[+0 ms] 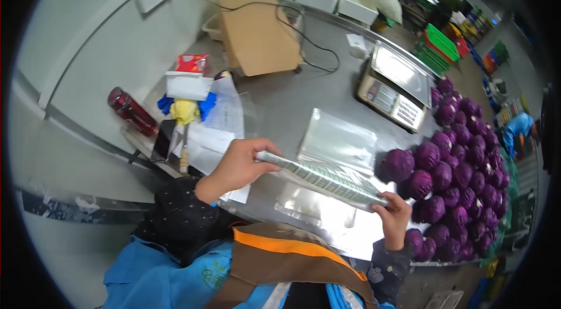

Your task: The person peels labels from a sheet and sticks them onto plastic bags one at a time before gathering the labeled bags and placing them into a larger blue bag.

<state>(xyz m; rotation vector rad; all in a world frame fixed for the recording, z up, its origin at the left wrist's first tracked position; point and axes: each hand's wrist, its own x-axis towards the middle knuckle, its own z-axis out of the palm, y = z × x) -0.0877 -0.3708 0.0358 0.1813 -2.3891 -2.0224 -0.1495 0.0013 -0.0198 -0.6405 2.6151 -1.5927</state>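
The steel table (274, 99) stretches in front of me, and along its right side a heap of purple cabbages (464, 157) crowds close to my right hand (392, 215); one knock of my elbow could, I judge, set a few rolling off the edge. The scale (397, 87) sits near the heap, so a rolling head might bump it. Two pieces of clear plastic (339, 139) lie flat near my work; thin as they look, a sleeve could drag them askew. Above them I hold the printed film (321, 180) stretched between my hands, one end pinched in my left hand (242, 163), the other between my right thumb and fingers; pulling unevenly might crease it or let an end slip. As for writing, my blue garment (216, 274) bears green characters, too blurred to read. Rows of print on the white papers (225, 113), green marks on the film and lettering on the red packet (191, 63) are all illegible to me, and I make out no brand.
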